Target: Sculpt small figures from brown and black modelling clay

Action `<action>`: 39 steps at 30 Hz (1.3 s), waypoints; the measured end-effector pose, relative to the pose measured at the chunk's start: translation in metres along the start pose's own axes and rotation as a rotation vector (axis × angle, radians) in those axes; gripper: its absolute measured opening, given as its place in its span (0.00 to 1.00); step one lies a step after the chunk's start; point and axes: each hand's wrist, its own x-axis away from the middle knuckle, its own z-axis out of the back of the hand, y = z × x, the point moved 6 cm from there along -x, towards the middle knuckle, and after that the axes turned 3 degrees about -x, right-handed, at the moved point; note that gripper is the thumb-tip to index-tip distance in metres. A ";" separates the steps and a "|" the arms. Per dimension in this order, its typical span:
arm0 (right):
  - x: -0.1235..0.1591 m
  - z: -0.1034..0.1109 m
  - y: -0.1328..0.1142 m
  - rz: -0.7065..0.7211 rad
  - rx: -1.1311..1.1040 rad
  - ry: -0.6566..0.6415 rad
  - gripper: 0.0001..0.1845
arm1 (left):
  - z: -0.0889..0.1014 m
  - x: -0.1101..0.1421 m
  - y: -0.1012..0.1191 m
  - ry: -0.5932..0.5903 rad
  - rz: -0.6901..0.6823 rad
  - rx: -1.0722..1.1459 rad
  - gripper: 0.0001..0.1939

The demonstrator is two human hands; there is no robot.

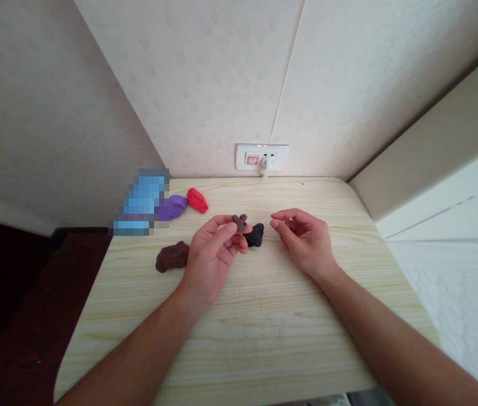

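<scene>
Between thumb and fingertips, my left hand point(212, 251) grips a small brown clay figure point(240, 223) with round knobs on top and a dark spot at its right side. A lump of black modelling clay point(256, 235) lies on the table just behind and right of those fingers. My right hand point(306, 239) is apart from the figure, to its right, with thumb and forefinger pinched together; whatever is between them is too small to make out. Left of my left hand sits a dark brown clay lump point(171, 257), partly covered by the hand.
Purple clay point(172, 207) and red clay point(197, 200) lie at the back left of the wooden table point(264, 332), beside a blurred blue object point(143, 197). A wall socket point(261, 157) with a plug is behind the table. White quilted bedding point(461, 304) is at the right.
</scene>
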 end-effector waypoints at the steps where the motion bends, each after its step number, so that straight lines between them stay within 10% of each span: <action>1: 0.000 0.000 0.001 -0.002 0.008 0.002 0.11 | 0.000 0.000 0.000 0.001 -0.001 -0.001 0.10; 39: -0.001 -0.002 -0.006 0.032 -0.024 0.002 0.10 | 0.000 0.000 -0.003 -0.016 0.047 0.040 0.07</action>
